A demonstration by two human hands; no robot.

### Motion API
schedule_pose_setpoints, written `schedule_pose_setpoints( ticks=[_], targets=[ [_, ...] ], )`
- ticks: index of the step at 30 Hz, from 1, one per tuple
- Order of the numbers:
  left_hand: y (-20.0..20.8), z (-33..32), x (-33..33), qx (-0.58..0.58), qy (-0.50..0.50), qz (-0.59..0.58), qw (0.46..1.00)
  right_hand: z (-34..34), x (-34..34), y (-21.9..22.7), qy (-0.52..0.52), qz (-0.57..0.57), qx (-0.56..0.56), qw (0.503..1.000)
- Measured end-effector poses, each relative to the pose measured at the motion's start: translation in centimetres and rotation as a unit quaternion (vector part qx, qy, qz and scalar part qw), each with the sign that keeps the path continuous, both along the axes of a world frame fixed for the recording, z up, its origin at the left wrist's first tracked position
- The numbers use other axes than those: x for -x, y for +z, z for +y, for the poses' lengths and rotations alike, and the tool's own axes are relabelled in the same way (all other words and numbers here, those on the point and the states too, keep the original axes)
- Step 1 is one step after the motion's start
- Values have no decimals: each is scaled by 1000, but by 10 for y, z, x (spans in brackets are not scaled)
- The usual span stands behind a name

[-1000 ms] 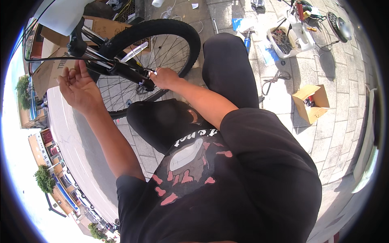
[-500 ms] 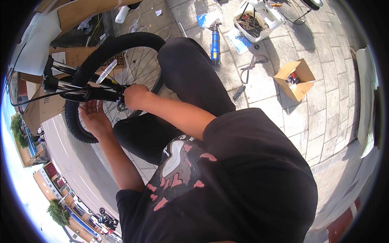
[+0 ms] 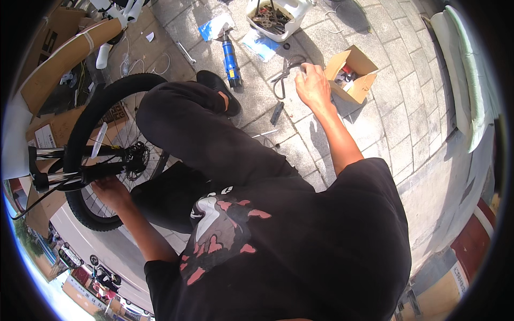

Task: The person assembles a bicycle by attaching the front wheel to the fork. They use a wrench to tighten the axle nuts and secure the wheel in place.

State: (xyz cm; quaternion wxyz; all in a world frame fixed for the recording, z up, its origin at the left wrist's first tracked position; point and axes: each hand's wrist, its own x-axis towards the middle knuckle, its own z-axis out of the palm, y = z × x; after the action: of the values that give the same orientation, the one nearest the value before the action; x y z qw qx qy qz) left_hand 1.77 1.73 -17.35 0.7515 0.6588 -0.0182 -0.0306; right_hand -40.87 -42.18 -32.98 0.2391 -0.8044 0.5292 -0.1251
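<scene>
A bicycle front wheel (image 3: 87,218) with a black knobby tyre stands between my legs, held in a suspension fork (image 3: 101,170). Against the lower fork leg rests my left hand (image 3: 112,193), its fingers bent around the leg and their tips hidden behind it. A disc brake rotor (image 3: 138,160) shows at the hub. Out to the right, my right hand (image 3: 314,88) hovers over the paving with loosely bent fingers, and nothing shows in it. Close beside it are an open cardboard box (image 3: 350,75) with small parts inside and a dark strap-like piece (image 3: 279,80).
A blue cylindrical power tool (image 3: 230,61), a wrench (image 3: 186,52), a small black bar (image 3: 277,113) and blue-and-white packets (image 3: 261,44) lie on the paving. A white tub (image 3: 292,25) holds metal parts. Cardboard (image 3: 69,45) piles up at the left.
My right hand has left the wheel hub and swung right to beside the cardboard box. My left hand stays by the fork, its fingers now more bent. The view has shifted right.
</scene>
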Motion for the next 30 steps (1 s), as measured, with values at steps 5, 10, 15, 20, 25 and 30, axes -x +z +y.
schedule_pose_setpoints(
  ticks=[5,10,15,20,25,30],
  targets=[
    [5,-9,7,-56,17,-12,998,-46,123,-93,-100,300,-58,947],
    [-8,-1,-11,-34,-24,-24,999,-47,162,-141,13,299,-76,951],
    [-4,-9,-7,-51,0,-19,999,18,122,-141,185,259,-41,947],
    [-4,-15,-6,-27,11,3,1000,93,85,-125,220,236,-148,935],
    [-1,-15,-7,-49,8,1,999,102,79,-114,65,0,-410,910],
    [-6,-11,-17,-42,6,23,999,72,67,-160,-142,23,-443,885]
  ],
)
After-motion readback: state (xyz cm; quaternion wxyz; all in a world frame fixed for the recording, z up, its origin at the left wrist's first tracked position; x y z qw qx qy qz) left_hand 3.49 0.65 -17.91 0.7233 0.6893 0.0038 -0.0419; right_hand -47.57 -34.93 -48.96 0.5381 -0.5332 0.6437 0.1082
